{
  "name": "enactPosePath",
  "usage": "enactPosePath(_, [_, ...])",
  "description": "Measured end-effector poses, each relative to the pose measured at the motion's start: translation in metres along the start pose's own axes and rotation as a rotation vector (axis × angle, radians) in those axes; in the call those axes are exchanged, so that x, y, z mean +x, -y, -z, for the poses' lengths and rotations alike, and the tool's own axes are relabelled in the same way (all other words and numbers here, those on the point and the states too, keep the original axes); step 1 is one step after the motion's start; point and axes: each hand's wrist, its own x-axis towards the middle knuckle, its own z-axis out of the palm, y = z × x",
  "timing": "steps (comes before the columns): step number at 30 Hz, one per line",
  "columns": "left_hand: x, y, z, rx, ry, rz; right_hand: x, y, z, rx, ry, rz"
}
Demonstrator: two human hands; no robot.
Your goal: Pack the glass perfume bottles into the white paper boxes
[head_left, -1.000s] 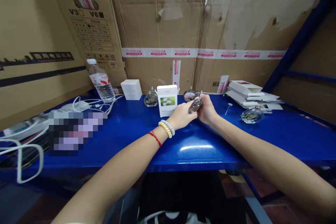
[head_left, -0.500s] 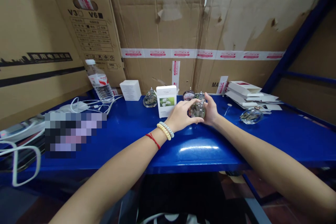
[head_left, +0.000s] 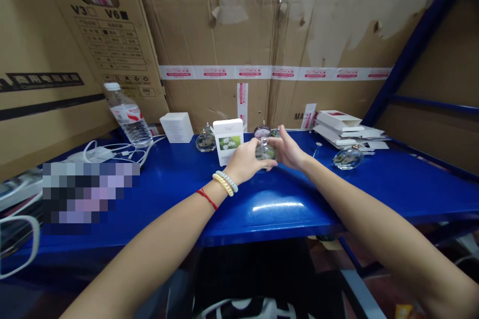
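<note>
A small round clear-glass perfume bottle (head_left: 265,153) stands near upright in my left hand (head_left: 243,160), whose fingers and thumb wrap its left and front sides. The bottle has a short metallic neck at the top. My right hand (head_left: 290,150) is at the bottle's right side, thumb raised and fingers stretched toward the neck; whether the fingertips touch the glass is hard to tell. Just behind my left hand stands a white box (head_left: 229,143) with a green flower picture. A dark purplish bottle (head_left: 262,131) is partly hidden behind the held one.
Another glass bottle (head_left: 205,140) and a white box (head_left: 176,127) stand left of centre. A flat glass bottle (head_left: 348,158) and stacked white cartons (head_left: 342,127) are at right. Cables, a blurred patch and a water bottle (head_left: 129,114) occupy the left side of the blue table (head_left: 239,214).
The view has swung slightly right. My right hand has loosened from around the bottle, its fingers straighter, while my left hand keeps its hold. The bottle is turned more upright.
</note>
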Motion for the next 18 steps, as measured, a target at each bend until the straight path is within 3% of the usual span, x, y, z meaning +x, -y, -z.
enactPosePath(3, [-0.001, 0.004, 0.001, 0.049, 0.054, 0.017, 0.002, 0.007, 0.038, -0.475, -0.468, 0.195])
enactPosePath(5, [-0.001, 0.007, 0.000, 0.079, 0.082, 0.012, 0.000, 0.010, 0.065, -0.828, -0.748, 0.170])
enactPosePath(6, [-0.001, 0.008, -0.001, 0.084, 0.092, 0.011, -0.002, 0.011, 0.077, -0.994, -0.826, 0.091])
enactPosePath(8, [-0.001, 0.011, -0.004, 0.081, 0.103, 0.008, -0.005, 0.008, 0.094, -1.220, -0.860, -0.103])
enactPosePath(11, [-0.001, 0.013, -0.006, 0.069, 0.106, 0.009, -0.003, -0.003, 0.103, -1.306, -0.788, -0.297])
enactPosePath(15, [0.000, 0.014, -0.005, 0.048, 0.123, 0.033, 0.004, -0.018, 0.100, -1.323, -0.717, -0.431])
enactPosePath(18, [0.001, 0.013, -0.002, 0.027, 0.150, 0.033, 0.006, -0.019, 0.098, -1.319, -0.701, -0.443])
